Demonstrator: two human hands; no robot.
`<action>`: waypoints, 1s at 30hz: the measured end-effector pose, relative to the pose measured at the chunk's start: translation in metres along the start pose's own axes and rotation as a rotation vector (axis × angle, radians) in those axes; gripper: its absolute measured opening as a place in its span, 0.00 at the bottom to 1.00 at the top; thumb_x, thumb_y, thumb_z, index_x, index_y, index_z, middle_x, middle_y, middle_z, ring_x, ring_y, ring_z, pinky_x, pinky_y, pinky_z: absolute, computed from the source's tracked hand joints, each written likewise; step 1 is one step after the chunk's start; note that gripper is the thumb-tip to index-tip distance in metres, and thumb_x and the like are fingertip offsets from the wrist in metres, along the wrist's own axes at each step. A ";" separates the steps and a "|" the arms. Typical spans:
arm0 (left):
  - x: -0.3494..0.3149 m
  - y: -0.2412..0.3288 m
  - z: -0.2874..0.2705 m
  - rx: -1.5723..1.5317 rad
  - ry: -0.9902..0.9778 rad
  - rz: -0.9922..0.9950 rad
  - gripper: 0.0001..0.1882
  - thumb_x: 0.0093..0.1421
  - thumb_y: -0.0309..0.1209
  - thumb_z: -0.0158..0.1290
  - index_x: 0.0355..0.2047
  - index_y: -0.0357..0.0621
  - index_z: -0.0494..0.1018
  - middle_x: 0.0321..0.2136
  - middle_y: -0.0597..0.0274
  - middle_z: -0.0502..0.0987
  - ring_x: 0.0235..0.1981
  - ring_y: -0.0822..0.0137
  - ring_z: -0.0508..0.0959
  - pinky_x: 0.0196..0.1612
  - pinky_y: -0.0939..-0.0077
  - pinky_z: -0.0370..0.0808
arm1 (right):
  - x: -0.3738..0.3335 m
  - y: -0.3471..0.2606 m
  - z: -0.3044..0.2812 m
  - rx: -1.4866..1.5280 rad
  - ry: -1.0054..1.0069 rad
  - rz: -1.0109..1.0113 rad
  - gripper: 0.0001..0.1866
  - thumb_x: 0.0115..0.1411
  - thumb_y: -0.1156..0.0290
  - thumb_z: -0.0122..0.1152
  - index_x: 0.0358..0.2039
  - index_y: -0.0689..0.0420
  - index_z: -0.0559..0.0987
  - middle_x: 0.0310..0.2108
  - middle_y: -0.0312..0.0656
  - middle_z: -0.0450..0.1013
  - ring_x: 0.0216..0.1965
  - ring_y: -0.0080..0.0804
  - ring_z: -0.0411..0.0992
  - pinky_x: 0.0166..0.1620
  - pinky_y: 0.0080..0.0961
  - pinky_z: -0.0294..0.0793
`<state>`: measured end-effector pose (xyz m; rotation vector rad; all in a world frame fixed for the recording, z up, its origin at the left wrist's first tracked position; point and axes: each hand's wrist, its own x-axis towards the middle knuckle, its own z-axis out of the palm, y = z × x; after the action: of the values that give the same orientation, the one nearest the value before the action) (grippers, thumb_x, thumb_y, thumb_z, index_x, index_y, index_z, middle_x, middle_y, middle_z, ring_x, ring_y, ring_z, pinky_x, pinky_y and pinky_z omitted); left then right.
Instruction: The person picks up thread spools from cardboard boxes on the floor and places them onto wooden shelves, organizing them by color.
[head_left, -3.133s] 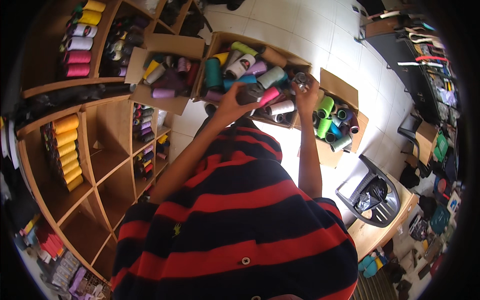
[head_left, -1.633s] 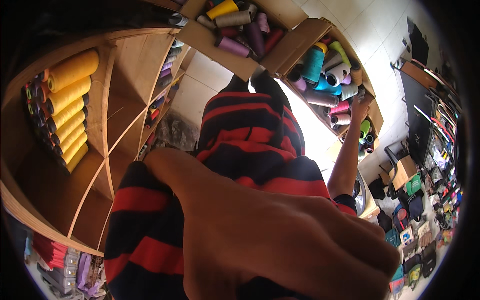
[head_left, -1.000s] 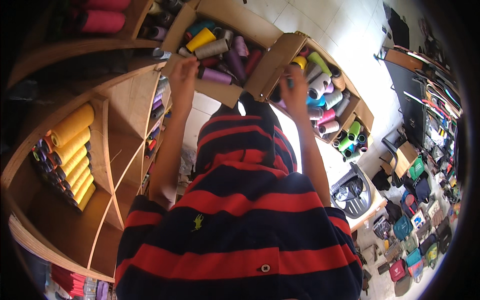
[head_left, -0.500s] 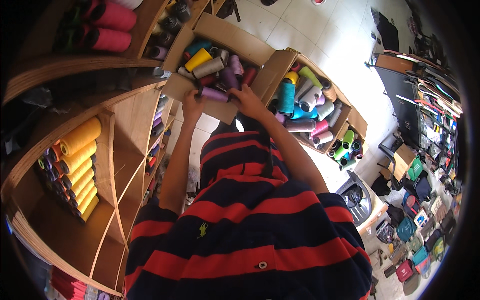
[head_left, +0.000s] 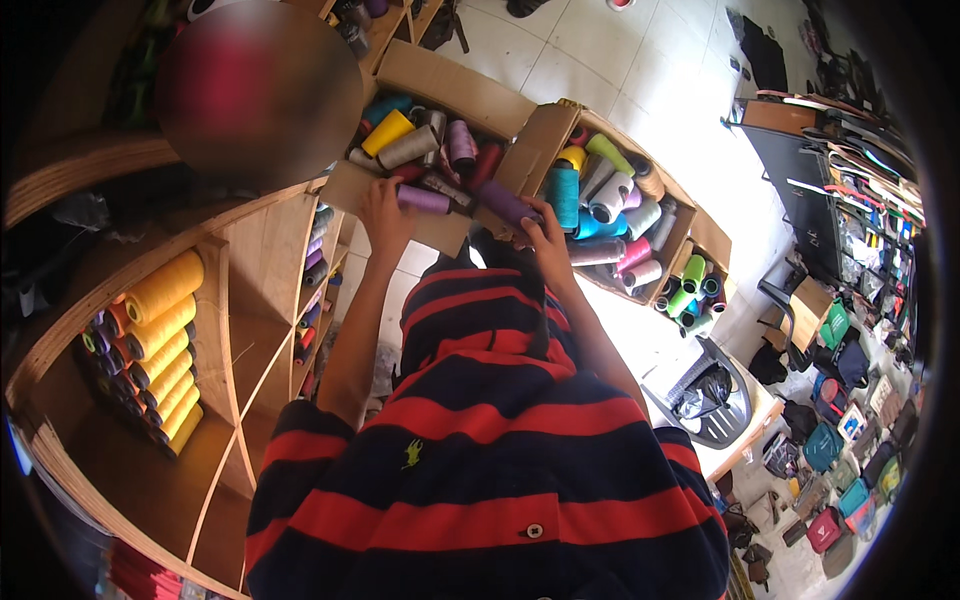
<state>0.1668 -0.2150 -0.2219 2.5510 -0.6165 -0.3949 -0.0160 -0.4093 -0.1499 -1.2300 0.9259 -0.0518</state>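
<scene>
The left hand (head_left: 384, 212) grips a lilac spool (head_left: 425, 200), the right hand (head_left: 543, 235) a dark purple spool (head_left: 503, 202); yellow spools (head_left: 165, 328) already sit shelved leftward; mixed spools (head_left: 408, 148) lie untaken in the box (head_left: 455, 86) beyond.

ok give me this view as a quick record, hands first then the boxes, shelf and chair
left hand: at the left end of a light purple spool; grip unclear
right hand: gripping the near end of a dark purple spool
left box: open cardboard, mixed spools, including a yellow spool
right box: open cardboard, mixed spools, including a teal spool
shelf: wooden, with orange-yellow spools stacked on their sides
chair: dark plastic, with a black bag on it
</scene>
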 end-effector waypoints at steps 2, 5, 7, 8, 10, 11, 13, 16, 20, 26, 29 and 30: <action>-0.001 0.005 0.000 0.141 -0.059 0.084 0.29 0.44 0.31 0.61 0.50 0.54 0.69 0.50 0.56 0.67 0.52 0.50 0.66 0.52 0.47 0.62 | 0.009 0.004 0.011 -0.187 0.015 -0.082 0.24 0.57 0.69 0.56 0.55 0.53 0.66 0.33 0.45 0.73 0.30 0.29 0.73 0.36 0.26 0.72; 0.000 0.005 -0.002 0.271 -0.128 0.170 0.31 0.43 0.31 0.63 0.50 0.53 0.68 0.50 0.56 0.67 0.53 0.52 0.65 0.52 0.47 0.61 | 0.036 0.006 0.031 -0.394 0.008 -0.174 0.25 0.56 0.68 0.58 0.55 0.52 0.67 0.37 0.51 0.75 0.32 0.38 0.75 0.39 0.31 0.73; 0.001 0.002 -0.003 0.297 -0.156 0.229 0.30 0.43 0.30 0.62 0.50 0.51 0.68 0.48 0.56 0.69 0.52 0.52 0.66 0.50 0.47 0.62 | 0.050 0.004 0.045 -0.466 -0.008 -0.155 0.25 0.55 0.68 0.58 0.54 0.52 0.68 0.38 0.53 0.75 0.34 0.42 0.76 0.41 0.33 0.73; 0.001 -0.002 -0.004 0.294 -0.164 0.265 0.30 0.43 0.29 0.62 0.49 0.49 0.68 0.47 0.55 0.70 0.51 0.52 0.67 0.49 0.48 0.63 | 0.056 0.003 0.053 -0.480 -0.020 -0.110 0.24 0.54 0.69 0.59 0.54 0.51 0.69 0.38 0.53 0.75 0.35 0.43 0.75 0.42 0.34 0.72; -0.001 -0.010 -0.004 0.246 -0.189 0.258 0.28 0.44 0.28 0.61 0.48 0.47 0.68 0.44 0.54 0.71 0.49 0.51 0.69 0.47 0.49 0.65 | 0.064 0.007 0.060 -0.492 -0.046 -0.122 0.24 0.53 0.70 0.59 0.52 0.51 0.70 0.40 0.55 0.74 0.38 0.45 0.75 0.44 0.36 0.72; -0.004 -0.014 -0.004 0.197 -0.208 0.217 0.28 0.45 0.28 0.61 0.48 0.46 0.67 0.44 0.53 0.72 0.48 0.50 0.70 0.47 0.49 0.66 | 0.069 0.017 0.062 -0.490 -0.057 -0.177 0.24 0.52 0.71 0.58 0.51 0.51 0.71 0.40 0.55 0.74 0.40 0.46 0.75 0.45 0.36 0.71; -0.012 -0.025 -0.006 0.077 -0.177 0.162 0.27 0.46 0.28 0.61 0.48 0.44 0.67 0.43 0.52 0.73 0.47 0.49 0.71 0.47 0.51 0.67 | 0.082 0.033 0.067 -0.454 -0.083 -0.200 0.24 0.50 0.73 0.58 0.51 0.51 0.72 0.42 0.56 0.73 0.43 0.47 0.74 0.47 0.36 0.71; -0.029 -0.038 -0.014 -0.072 -0.053 0.119 0.27 0.48 0.30 0.61 0.48 0.41 0.67 0.42 0.50 0.74 0.46 0.47 0.71 0.44 0.52 0.69 | 0.104 0.044 0.062 -0.372 -0.129 -0.046 0.23 0.49 0.76 0.57 0.48 0.52 0.73 0.42 0.56 0.71 0.45 0.52 0.72 0.50 0.39 0.70; -0.040 -0.038 -0.028 -0.134 0.010 -0.056 0.26 0.50 0.33 0.62 0.47 0.37 0.70 0.40 0.47 0.75 0.44 0.47 0.73 0.44 0.55 0.70 | 0.126 0.038 0.053 -0.768 -0.156 -0.397 0.16 0.51 0.76 0.57 0.42 0.54 0.74 0.42 0.58 0.68 0.46 0.57 0.68 0.49 0.43 0.69; -0.056 -0.039 -0.031 -0.577 0.138 -0.244 0.24 0.56 0.37 0.60 0.47 0.33 0.70 0.37 0.46 0.77 0.35 0.53 0.77 0.41 0.66 0.72 | 0.135 0.024 0.069 -1.065 -0.019 -0.406 0.20 0.51 0.69 0.60 0.46 0.53 0.72 0.43 0.57 0.63 0.47 0.60 0.66 0.48 0.49 0.71; -0.068 -0.025 -0.045 -0.683 0.090 -0.394 0.24 0.58 0.38 0.59 0.47 0.32 0.69 0.35 0.51 0.77 0.32 0.63 0.77 0.37 0.71 0.73 | 0.150 0.036 0.073 -1.132 -0.017 -0.358 0.19 0.54 0.62 0.58 0.47 0.50 0.72 0.44 0.56 0.64 0.48 0.60 0.66 0.47 0.50 0.72; -0.072 -0.017 -0.052 -0.744 0.068 -0.435 0.24 0.58 0.38 0.58 0.48 0.32 0.69 0.34 0.53 0.77 0.32 0.65 0.76 0.37 0.73 0.74 | 0.157 0.037 0.073 -1.216 -0.057 -0.323 0.20 0.55 0.61 0.57 0.48 0.49 0.72 0.44 0.57 0.64 0.49 0.61 0.66 0.48 0.50 0.72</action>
<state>0.1308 -0.1463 -0.1759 1.9369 0.1244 -0.5543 0.1158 -0.4163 -0.2681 -2.4805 0.6687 0.3382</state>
